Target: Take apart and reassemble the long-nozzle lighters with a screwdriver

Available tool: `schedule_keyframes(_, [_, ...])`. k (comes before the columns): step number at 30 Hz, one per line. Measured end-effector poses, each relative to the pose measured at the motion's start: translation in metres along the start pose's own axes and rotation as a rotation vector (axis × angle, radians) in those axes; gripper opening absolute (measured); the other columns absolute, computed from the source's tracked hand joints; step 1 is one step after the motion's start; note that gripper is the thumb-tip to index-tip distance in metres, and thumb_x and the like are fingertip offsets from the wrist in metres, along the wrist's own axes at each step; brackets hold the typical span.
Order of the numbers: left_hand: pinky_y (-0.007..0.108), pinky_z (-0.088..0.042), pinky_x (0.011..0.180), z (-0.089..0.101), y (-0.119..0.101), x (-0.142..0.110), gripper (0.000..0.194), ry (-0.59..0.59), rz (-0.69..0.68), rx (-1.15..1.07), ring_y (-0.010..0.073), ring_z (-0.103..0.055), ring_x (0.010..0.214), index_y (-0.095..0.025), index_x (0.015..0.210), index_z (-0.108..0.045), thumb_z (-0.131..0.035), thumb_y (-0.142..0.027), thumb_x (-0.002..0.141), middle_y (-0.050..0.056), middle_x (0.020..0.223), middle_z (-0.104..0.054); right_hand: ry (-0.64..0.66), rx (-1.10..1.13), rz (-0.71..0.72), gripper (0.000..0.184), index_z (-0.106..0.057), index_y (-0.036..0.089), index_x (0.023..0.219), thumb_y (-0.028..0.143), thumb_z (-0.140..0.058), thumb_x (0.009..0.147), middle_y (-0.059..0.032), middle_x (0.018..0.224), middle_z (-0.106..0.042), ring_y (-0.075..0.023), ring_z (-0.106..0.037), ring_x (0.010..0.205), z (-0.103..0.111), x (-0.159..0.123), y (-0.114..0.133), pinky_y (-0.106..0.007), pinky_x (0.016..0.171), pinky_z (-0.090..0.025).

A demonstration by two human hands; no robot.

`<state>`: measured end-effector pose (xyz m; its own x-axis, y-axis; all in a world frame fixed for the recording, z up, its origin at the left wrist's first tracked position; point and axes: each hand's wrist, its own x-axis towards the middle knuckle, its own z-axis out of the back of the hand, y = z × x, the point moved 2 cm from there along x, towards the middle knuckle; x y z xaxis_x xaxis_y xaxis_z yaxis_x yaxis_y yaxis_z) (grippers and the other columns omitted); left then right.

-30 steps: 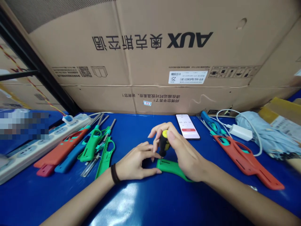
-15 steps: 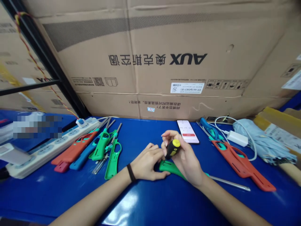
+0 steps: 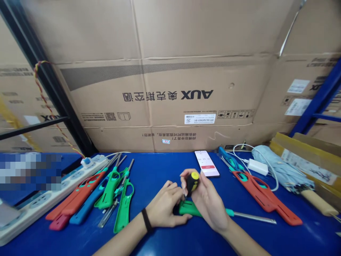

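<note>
My right hand (image 3: pixel 209 202) is closed around a short screwdriver (image 3: pixel 192 184) with a black and yellow handle. The screwdriver stands nearly upright, its tip at the end of a green gas lighter (image 3: pixel 190 208) lying on the blue table. With curled fingers and the thumb along the near edge, my left hand (image 3: pixel 166 206) grips the end of that lighter. The metal tube (image 3: pixel 255 217) of the lighter points right, past my right hand, which hides the middle of the body.
On the left lie orange (image 3: pixel 85 192), blue (image 3: pixel 90 202) and green lighters (image 3: pixel 110 190), an opened green shell (image 3: pixel 124 206) and a power strip (image 3: pixel 64 188). A phone (image 3: pixel 207 163) lies behind my hands. Orange lighters (image 3: pixel 266 193), a charger (image 3: pixel 257 166) and an umbrella (image 3: pixel 282 170) lie right.
The view has tilted up, so the table items sit lower in the picture. Both hands keep their holds on the lighter and the screwdriver.
</note>
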<state>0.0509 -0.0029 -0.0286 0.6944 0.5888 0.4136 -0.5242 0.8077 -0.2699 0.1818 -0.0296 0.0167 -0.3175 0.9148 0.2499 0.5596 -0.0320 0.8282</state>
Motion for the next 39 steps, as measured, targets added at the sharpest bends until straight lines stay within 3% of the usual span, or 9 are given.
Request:
schedule_keyframes(7, [0.038, -0.04, 0.077, -0.002, 0.001, -0.002, 0.032, 0.022, -0.004, 0.004, 0.0252, -0.056, 0.087, -0.019, 0.085, -0.052, -0.068, -0.042, 0.07, 0.006, 0.09, -0.064, 0.079, -0.143, 0.108, 0.022, -0.045, 0.026, 0.096, 0.038, -0.061, 0.086, 0.0022, 0.09, -0.051, -0.01, -0.048, 0.073, 0.001, 0.002, -0.001, -0.024, 0.071, -0.04])
schedule_keyframes(10, [0.036, -0.04, 0.074, -0.001, 0.0, -0.002, 0.029, 0.02, 0.0, -0.019, 0.0231, -0.055, 0.081, -0.018, 0.081, -0.05, -0.067, -0.04, 0.071, 0.005, 0.083, -0.063, 0.081, -0.076, 0.126, 0.021, -0.046, 0.026, 0.096, 0.046, -0.05, 0.09, 0.0035, 0.083, -0.047, -0.0091, -0.044, 0.067, 0.001, -0.001, -0.005, -0.023, 0.067, -0.038])
schedule_keyframes(14, [0.036, -0.039, 0.071, 0.001, -0.002, -0.001, 0.031, 0.031, 0.026, -0.001, 0.0214, -0.052, 0.074, -0.018, 0.078, -0.048, -0.067, -0.042, 0.071, 0.004, 0.076, -0.06, 0.05, -0.033, 0.044, 0.041, -0.054, 0.023, 0.107, 0.053, -0.029, 0.095, -0.0016, 0.09, -0.049, -0.0127, -0.047, 0.081, 0.002, -0.006, -0.006, -0.026, 0.078, -0.039])
schedule_keyframes(23, [0.037, -0.036, 0.077, 0.001, -0.004, -0.004, 0.033, 0.102, 0.107, -0.046, 0.0231, -0.052, 0.081, -0.019, 0.091, -0.051, -0.067, -0.042, 0.073, 0.004, 0.087, -0.062, -0.027, -0.184, 0.159, 0.016, -0.049, 0.027, 0.096, 0.033, -0.061, 0.086, -0.0001, 0.103, -0.051, -0.0118, -0.054, 0.083, 0.009, -0.001, 0.002, -0.026, 0.071, -0.043])
schedule_keyframes(26, [0.035, -0.035, 0.073, 0.001, -0.007, -0.004, 0.032, 0.102, 0.15, -0.041, 0.0208, -0.05, 0.075, -0.018, 0.081, -0.049, -0.068, -0.042, 0.073, 0.002, 0.077, -0.059, -0.14, -0.107, 0.133, 0.018, -0.05, 0.028, 0.095, 0.044, -0.055, 0.088, 0.0018, 0.092, -0.049, -0.0096, -0.049, 0.071, 0.011, -0.002, -0.001, -0.025, 0.068, -0.042])
schedule_keyframes(29, [0.034, -0.034, 0.07, 0.001, -0.009, -0.005, 0.034, 0.101, 0.194, -0.044, 0.0193, -0.048, 0.072, -0.018, 0.077, -0.046, -0.07, -0.042, 0.071, 0.0, 0.072, -0.056, -0.153, -0.024, 0.039, 0.037, -0.055, 0.028, 0.103, 0.059, -0.041, 0.088, -0.0013, 0.092, -0.049, -0.0126, -0.049, 0.072, 0.011, -0.006, 0.0, -0.029, 0.072, -0.044])
schedule_keyframes(34, [0.035, -0.035, 0.073, 0.003, -0.008, -0.009, 0.032, 0.11, 0.153, -0.066, 0.0211, -0.05, 0.077, -0.018, 0.084, -0.051, -0.066, -0.044, 0.075, 0.003, 0.078, -0.058, -0.01, -0.277, 0.017, 0.018, -0.056, 0.029, 0.1, 0.042, -0.056, 0.088, -0.0033, 0.114, -0.047, -0.0148, -0.051, 0.092, 0.004, -0.013, 0.01, -0.03, 0.085, -0.042])
schedule_keyframes(36, [0.035, -0.036, 0.075, 0.005, -0.007, -0.011, 0.029, 0.136, 0.124, -0.09, 0.021, -0.051, 0.078, -0.019, 0.087, -0.051, -0.064, -0.042, 0.077, 0.003, 0.081, -0.06, 0.003, -0.226, 0.044, 0.015, -0.052, 0.031, 0.095, 0.037, -0.061, 0.085, 0.0003, 0.106, -0.048, -0.0127, -0.051, 0.088, 0.002, -0.016, 0.009, -0.029, 0.084, -0.042])
schedule_keyframes(39, [0.035, -0.037, 0.075, 0.006, -0.005, -0.013, 0.028, 0.157, 0.109, -0.1, 0.0202, -0.051, 0.077, -0.019, 0.083, -0.05, -0.065, -0.041, 0.077, 0.003, 0.081, -0.06, -0.065, -0.094, 0.05, 0.022, -0.052, 0.032, 0.1, 0.051, -0.047, 0.089, 0.0023, 0.087, -0.046, -0.0114, -0.048, 0.075, 0.003, -0.018, 0.002, -0.027, 0.077, -0.043])
